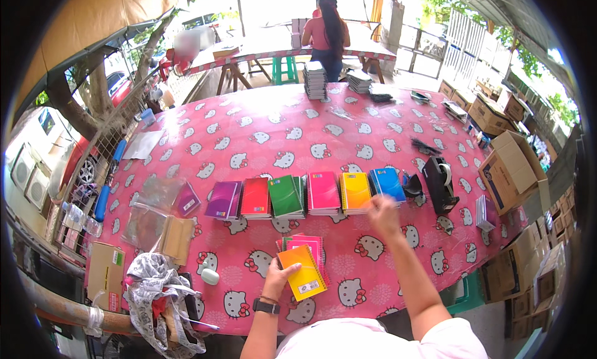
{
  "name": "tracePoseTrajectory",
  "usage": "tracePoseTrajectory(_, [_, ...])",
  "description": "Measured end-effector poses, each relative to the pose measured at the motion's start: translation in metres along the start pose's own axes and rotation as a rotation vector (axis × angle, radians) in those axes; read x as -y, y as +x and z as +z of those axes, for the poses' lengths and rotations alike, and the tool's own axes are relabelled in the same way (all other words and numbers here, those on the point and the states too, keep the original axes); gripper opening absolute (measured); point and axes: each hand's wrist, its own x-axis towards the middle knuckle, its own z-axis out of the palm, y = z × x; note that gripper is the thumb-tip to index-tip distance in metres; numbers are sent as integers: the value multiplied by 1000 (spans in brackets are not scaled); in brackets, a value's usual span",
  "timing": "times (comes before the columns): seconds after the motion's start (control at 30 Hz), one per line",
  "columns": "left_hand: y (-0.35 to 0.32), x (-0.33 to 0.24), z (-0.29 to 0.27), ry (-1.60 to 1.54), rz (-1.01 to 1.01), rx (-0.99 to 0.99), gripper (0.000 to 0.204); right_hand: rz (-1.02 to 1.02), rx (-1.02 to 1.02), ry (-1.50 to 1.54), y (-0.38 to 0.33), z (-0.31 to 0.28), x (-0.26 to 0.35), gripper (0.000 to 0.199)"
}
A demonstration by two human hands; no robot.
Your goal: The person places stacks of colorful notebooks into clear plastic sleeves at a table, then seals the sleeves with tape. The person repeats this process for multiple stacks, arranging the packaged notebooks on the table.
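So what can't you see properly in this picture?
Head view only:
- Right hand: motion-blurred over the blue notebook, so whether its fingers grip anything is unclear.
- Small stack near the left hand: the orange notebook covers most of it, so its count is hidden.
- Clear bags: contents too hazy.
- Cardboard boxes on the right: bent and cut off by the fisheye rim.
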Motion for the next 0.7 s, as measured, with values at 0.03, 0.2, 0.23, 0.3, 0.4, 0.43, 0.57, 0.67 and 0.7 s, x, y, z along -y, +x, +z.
tracePoseTrajectory(0.03, [0, 0, 3, 31, 6, 14, 56, 46, -178, -227, 21, -4, -25, 38])
tracePoseTrajectory(0.2, [4, 6, -6, 60, 28, 2, 55, 183, 190, -668, 60, 7, -40, 43])
tracePoseTrajectory(0.23, [8, 4, -7, 3, 47, 30, 55, 192, 237, -669, 69, 5, -40, 41])
tracePoseTrajectory(0.3, [7, 9, -8, -34, 29, 51, 53, 213, 362, -680, 78, -2, -45, 38])
tracePoseTrajectory(0.4, [6, 8, -1, 34, 6, 14, 50, 295, 62, -584, 84, -31, -38, 21])
tracePoseTrajectory(0.43, [3, 3, 3, 57, 32, -2, 51, 291, -8, -477, 78, -45, -35, 24])
tracePoseTrajectory(0.57, [4, 7, 0, 182, 61, -97, 52, 468, 332, 900, 10, -25, 23, 27])
tracePoseTrajectory(0.67, [0, -5, 6, -186, -86, 16, 52, 683, 556, 952, -78, 23, 72, 32])
tracePoseTrajectory(0.7, [-3, -15, 9, -383, -150, 79, 52, 484, 577, 627, -104, 51, 62, 32])
